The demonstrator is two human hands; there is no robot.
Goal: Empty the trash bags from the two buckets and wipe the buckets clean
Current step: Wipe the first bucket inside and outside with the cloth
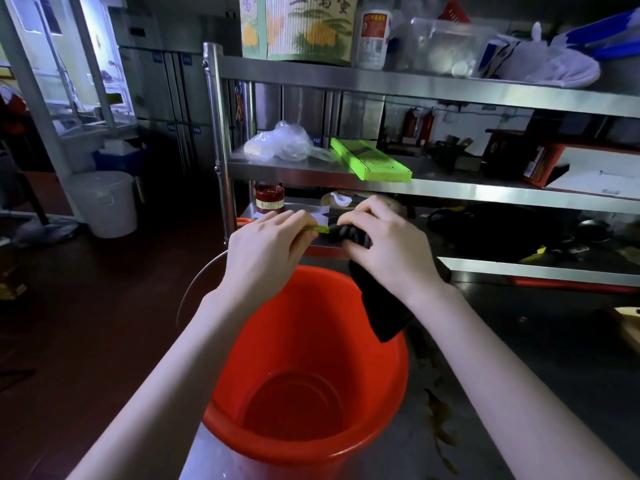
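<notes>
A red bucket stands on the steel bench at 6 o'clock in the view, its mouth open toward the camera and its inside bare. A metal bail handle hangs off its rim at 9 o'clock.

Both hands meet just above the far rim, at 12 o'clock of the bucket. The right hand has its fingers curled round the bunched top of a black bag, which hangs from the fist down over the rim at 2 o'clock. The left hand pinches a thin green strip between its fingertips; the strip runs across to the bag's twisted neck.

Beyond the hands stands a steel shelf rack. On its middle shelf lie a clear plastic bag and a green tray. A white bucket sits on the floor at 10 o'clock, well apart from the red one.
</notes>
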